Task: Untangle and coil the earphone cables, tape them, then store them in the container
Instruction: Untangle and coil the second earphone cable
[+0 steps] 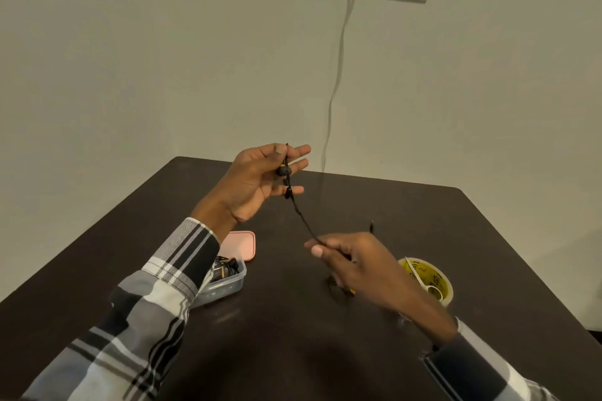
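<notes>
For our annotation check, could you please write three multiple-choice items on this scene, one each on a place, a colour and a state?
1. Where does the tape roll lie on the table?
A. beside the right hand
B. inside the container
C. at the far left corner

2. What colour is the lid lying behind the container?
A. blue
B. pink
C. green

3. How is the black earphone cable at this moment?
A. coiled and taped
B. lying loose on the table
C. stretched between both hands

Answers:
1 A: the roll sits next to the right hand.
2 B: the lid is plainly pink.
3 C: the left hand pinches the earbud end, the right holds the cable lower down.
</notes>
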{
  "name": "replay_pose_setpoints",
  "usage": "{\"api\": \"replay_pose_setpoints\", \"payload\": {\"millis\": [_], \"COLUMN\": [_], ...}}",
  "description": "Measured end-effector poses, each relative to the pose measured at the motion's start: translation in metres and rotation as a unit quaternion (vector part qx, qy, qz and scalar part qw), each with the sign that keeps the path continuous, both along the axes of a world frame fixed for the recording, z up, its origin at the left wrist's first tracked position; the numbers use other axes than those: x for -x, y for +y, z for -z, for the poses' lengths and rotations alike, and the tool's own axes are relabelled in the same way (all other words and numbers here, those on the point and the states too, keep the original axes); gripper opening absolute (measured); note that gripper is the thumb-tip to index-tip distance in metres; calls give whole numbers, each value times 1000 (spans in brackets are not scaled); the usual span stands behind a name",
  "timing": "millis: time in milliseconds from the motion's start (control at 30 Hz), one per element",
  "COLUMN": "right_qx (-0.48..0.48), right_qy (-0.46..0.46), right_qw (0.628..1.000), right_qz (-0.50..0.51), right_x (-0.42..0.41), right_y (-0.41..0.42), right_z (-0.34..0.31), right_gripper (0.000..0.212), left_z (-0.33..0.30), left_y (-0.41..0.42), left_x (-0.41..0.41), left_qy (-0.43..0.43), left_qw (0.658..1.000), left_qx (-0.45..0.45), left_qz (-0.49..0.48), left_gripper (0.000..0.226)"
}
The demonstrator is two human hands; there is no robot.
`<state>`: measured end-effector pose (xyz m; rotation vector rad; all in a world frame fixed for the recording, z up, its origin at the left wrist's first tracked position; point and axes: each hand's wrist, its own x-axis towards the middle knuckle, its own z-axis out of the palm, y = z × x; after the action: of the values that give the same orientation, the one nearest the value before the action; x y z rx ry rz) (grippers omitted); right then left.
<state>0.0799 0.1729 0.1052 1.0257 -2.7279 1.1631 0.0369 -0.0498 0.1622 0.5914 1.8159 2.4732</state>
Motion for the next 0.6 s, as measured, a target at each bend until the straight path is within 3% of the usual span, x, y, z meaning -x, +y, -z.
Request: {"api": "replay_pose_setpoints", "payload": {"millis": [333, 600], "right_qx": [92, 130], "right_qy": [127, 142], "right_qw": [987, 979], "right_qz": [39, 62], "right_x": [-10, 27], "right_y": [29, 19], "right_z": [-85, -113], "right_gripper": [19, 17], "left_z": [5, 11], "left_y": [13, 23], "left_x": [-7, -19], "left_qy": [49, 50], "left_qw": [966, 961], "left_qx": [252, 231], "left_qz": [40, 144], "left_gripper": [24, 21]}}
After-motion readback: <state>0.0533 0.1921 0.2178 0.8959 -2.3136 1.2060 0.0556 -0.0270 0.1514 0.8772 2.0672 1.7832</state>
